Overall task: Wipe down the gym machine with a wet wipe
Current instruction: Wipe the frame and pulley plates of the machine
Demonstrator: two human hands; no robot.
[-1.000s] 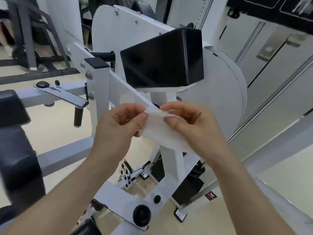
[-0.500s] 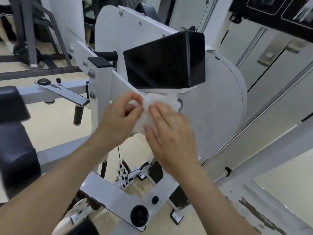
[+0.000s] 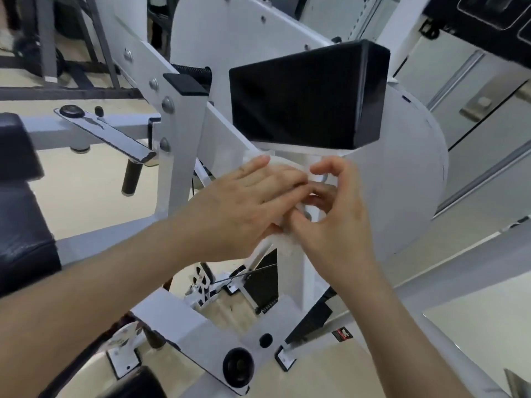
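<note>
2 bare hands meet just below the black rectangular pad (image 3: 301, 101) of a white gym machine (image 3: 184, 168); the left hand (image 3: 244, 202) lies flat, its fingers (image 3: 258, 168) straight and close together, pressing the white wet wipe (image 3: 283, 241) against the white post (image 3: 298, 271) that carries the pad; the wipe shows as a pale band above the left fingers and as a crumpled fold beneath them. The right hand (image 3: 336, 225) is curled into a loose ring, forefinger arched at the top, thumb tip resting on the lower fold of the wipe (whether it truly pinches the fold cannot be told, since the left hand covers the meeting point). Behind the right hand stands a large rounded white cover plate (image 3: 402, 182). To the left, a chrome lever (image 3: 115, 133) with a short black grip (image 3: 130, 176) projects from the frame; a black upholstered seat pad (image 3: 20, 225) fills the left edge; 1 round black knob (image 3: 238, 367) sits on the lower white beam; beige floor (image 3: 86, 196) lies beneath.
</note>
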